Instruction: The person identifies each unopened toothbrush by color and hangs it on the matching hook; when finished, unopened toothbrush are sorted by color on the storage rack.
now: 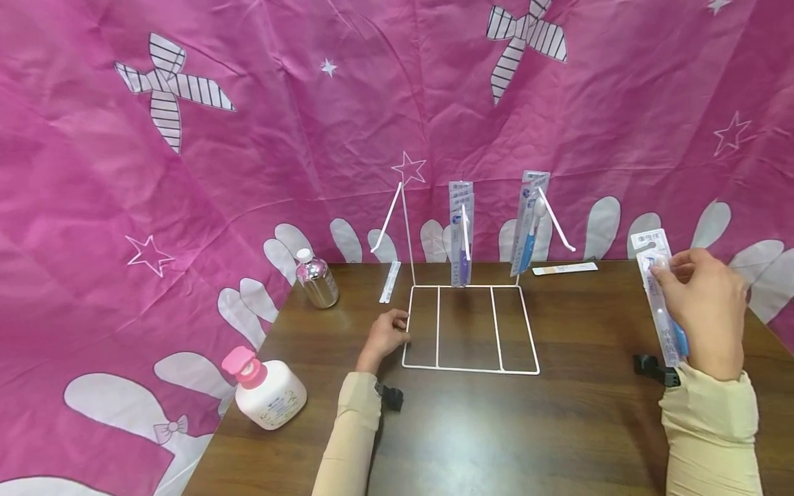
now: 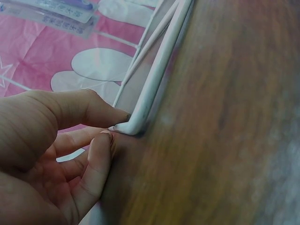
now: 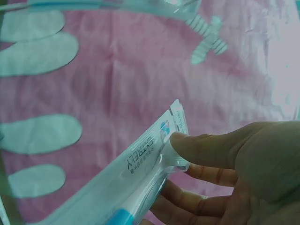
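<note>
My right hand (image 1: 710, 303) pinches a packaged toothbrush (image 1: 659, 296) with a blue handle near the top of its clear pack, off to the right of the rack. Up close in the right wrist view, the thumb presses on the pack (image 3: 140, 164). A white wire display rack (image 1: 471, 370) stands on the table, and my left hand (image 1: 386, 337) pinches the left side of its base. In the left wrist view the thumb and fingers meet at a corner of the wire (image 2: 152, 96). Packaged purple toothbrushes (image 1: 461, 234) hang on the middle hook, blue ones (image 1: 529, 224) on the right hook.
The left hook (image 1: 387, 217) carries nothing. On the left stand a white pump bottle (image 1: 273, 396) with a pink top and a shiny bottle (image 1: 318, 281) with a white cap. Two flat strips, one left (image 1: 389, 282) and one right (image 1: 564, 269), lie behind on the wooden table (image 1: 465, 441).
</note>
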Action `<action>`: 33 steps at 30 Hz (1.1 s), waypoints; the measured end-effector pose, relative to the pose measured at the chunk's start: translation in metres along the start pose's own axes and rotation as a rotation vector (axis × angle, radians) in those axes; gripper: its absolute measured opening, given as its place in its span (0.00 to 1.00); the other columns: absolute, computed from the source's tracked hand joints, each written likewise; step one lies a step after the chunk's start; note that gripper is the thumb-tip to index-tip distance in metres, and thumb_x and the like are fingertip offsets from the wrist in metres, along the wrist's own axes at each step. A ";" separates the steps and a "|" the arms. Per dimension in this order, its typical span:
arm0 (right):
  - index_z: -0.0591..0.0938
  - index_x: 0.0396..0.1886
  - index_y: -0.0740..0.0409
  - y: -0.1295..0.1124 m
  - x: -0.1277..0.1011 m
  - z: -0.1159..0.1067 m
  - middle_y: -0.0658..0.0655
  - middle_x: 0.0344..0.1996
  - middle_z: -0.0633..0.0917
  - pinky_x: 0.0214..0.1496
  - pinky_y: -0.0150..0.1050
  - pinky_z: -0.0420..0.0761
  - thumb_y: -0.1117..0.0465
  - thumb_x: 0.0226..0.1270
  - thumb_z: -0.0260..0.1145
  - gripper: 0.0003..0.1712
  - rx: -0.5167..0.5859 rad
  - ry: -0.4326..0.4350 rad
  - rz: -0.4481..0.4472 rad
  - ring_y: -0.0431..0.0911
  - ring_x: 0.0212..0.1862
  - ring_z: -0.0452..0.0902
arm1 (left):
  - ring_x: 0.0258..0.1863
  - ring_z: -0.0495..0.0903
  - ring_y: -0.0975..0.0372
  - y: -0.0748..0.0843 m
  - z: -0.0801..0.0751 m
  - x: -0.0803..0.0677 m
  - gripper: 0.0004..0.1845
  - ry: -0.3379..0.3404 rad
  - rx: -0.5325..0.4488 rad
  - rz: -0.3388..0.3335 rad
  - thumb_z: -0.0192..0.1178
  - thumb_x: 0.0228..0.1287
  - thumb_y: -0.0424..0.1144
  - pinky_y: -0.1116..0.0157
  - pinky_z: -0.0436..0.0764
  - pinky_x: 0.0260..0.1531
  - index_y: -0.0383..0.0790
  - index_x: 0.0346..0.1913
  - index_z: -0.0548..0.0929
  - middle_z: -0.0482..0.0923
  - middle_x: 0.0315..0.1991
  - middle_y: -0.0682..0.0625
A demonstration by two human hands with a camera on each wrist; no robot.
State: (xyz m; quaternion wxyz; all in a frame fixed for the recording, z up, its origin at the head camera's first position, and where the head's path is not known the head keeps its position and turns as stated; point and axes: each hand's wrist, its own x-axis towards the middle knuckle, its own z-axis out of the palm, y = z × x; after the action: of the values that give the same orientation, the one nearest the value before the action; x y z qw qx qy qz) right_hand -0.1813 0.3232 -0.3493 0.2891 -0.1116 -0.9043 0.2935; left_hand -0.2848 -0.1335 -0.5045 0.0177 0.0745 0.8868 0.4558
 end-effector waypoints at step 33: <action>0.83 0.50 0.63 -0.102 -0.062 -0.009 0.31 0.30 0.80 0.37 0.16 0.74 0.73 0.54 0.77 0.23 0.415 0.082 -0.152 0.23 0.32 0.77 | 0.34 0.76 0.57 -0.001 -0.001 0.003 0.26 -0.014 -0.003 -0.035 0.68 0.48 0.23 0.64 0.76 0.35 0.32 0.55 0.82 0.81 0.37 0.45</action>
State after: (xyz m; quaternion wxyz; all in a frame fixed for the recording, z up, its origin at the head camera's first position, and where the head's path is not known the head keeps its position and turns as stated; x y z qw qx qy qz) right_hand -0.1293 0.2224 -0.3104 0.3637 0.0069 -0.8178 0.4459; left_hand -0.2878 -0.1350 -0.5048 0.0319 0.0622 0.8872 0.4562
